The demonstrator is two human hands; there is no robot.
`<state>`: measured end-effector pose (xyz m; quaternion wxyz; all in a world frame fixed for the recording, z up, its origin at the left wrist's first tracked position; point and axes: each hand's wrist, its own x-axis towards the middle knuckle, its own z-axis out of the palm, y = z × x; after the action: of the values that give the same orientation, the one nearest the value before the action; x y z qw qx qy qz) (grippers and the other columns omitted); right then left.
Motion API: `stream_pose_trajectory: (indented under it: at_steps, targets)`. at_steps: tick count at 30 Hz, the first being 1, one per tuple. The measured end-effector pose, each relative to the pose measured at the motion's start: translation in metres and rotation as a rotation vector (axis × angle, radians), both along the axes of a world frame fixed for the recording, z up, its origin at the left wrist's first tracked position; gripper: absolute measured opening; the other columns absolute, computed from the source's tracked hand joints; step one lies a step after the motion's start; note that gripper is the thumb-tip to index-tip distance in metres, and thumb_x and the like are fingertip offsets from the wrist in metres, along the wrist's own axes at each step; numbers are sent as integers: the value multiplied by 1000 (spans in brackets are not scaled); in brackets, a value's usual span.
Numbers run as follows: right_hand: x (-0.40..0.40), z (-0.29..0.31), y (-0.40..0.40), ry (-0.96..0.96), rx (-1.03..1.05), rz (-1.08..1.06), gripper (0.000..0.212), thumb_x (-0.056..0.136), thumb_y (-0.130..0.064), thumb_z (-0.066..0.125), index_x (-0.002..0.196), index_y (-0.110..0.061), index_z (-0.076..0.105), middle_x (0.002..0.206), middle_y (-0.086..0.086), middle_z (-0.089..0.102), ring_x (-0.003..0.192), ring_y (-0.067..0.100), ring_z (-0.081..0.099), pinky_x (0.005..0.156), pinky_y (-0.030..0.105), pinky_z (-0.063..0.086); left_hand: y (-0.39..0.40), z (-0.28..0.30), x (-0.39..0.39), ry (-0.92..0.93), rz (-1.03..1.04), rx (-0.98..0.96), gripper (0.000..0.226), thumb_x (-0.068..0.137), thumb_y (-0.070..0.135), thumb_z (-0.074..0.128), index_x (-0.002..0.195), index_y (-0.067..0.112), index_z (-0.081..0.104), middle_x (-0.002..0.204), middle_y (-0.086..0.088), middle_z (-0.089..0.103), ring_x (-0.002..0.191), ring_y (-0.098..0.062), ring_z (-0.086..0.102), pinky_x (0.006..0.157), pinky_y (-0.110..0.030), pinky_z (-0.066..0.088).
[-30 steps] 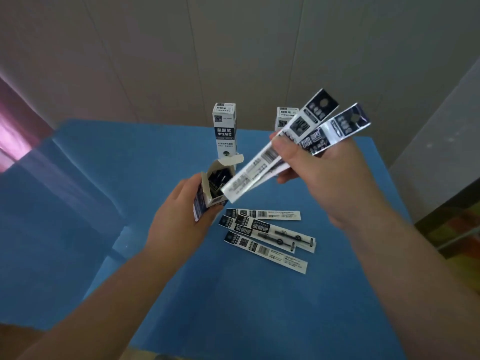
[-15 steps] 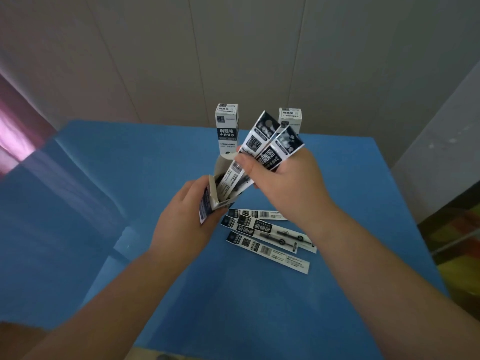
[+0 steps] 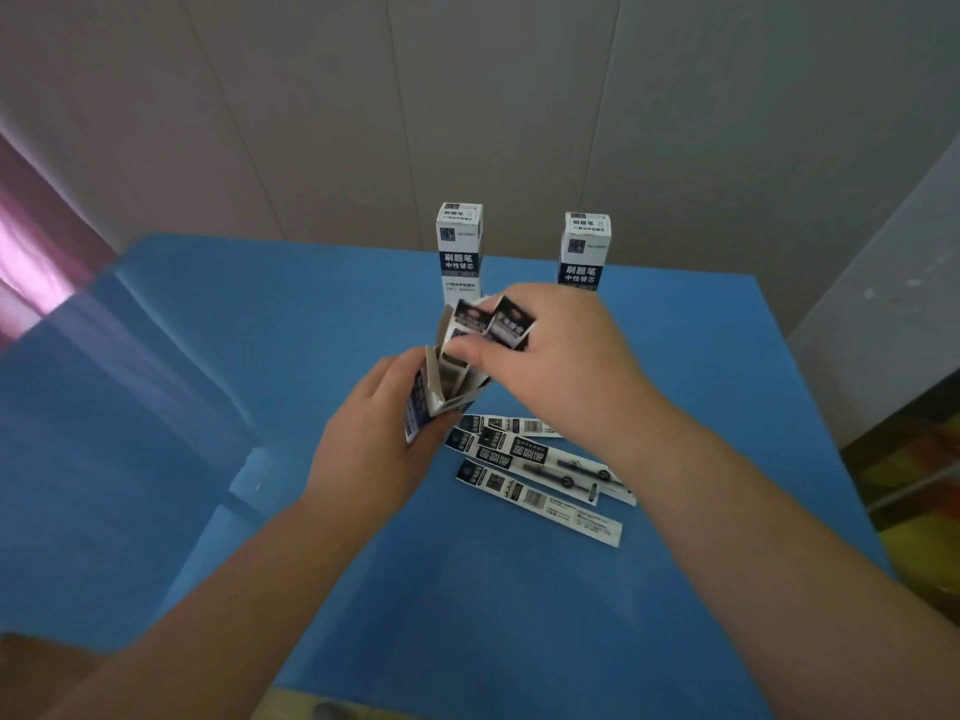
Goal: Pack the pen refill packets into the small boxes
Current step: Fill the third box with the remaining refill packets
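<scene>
while the left hand (image 3: 382,439) wraps its grip around an open small box (image 3: 434,392) held tilted above the blue tabletop (image 3: 260,356), the right hand (image 3: 561,366) pinches a pair of pen refill packets (image 3: 493,324) between thumb and fingers, narrow and tight. the lower ends of those packets sit inside the box mouth, and their dark printed tops stick out just above the right thumb. the box flap stands open on the side nearest the left fingers. just below the right grip and under the right wrist, loose packets (image 3: 540,475) lie flat on the tabletop, overlapping one another at a slant. beyond both grips, two closed boxes stand upright: one (image 3: 460,246) straight past the held box, the other (image 3: 584,252) past the right knuckles, apart from each other.
</scene>
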<state>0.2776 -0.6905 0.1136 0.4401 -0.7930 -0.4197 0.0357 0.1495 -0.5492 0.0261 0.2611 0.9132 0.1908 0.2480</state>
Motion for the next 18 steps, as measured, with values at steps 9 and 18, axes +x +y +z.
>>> stream_pose_trajectory:
  at_steps: [9,18]
  targets:
    - [3,4,7,-200,-270,17,13,86,-45,71,86,-33,76,72,-14,66,67,4,58,55,27,42,0,1,2,-9,0,-19,40,85,44,65,122,39,51,115,21,55,99,-4,54,71,-25,45]
    - [-4,18,28,-358,-619,97,14,90,-26,63,88,-28,77,76,-4,65,75,21,64,57,28,47,-1,-2,2,-11,-1,23,42,87,35,76,121,38,52,113,22,54,98,-7,56,70,-26,45]
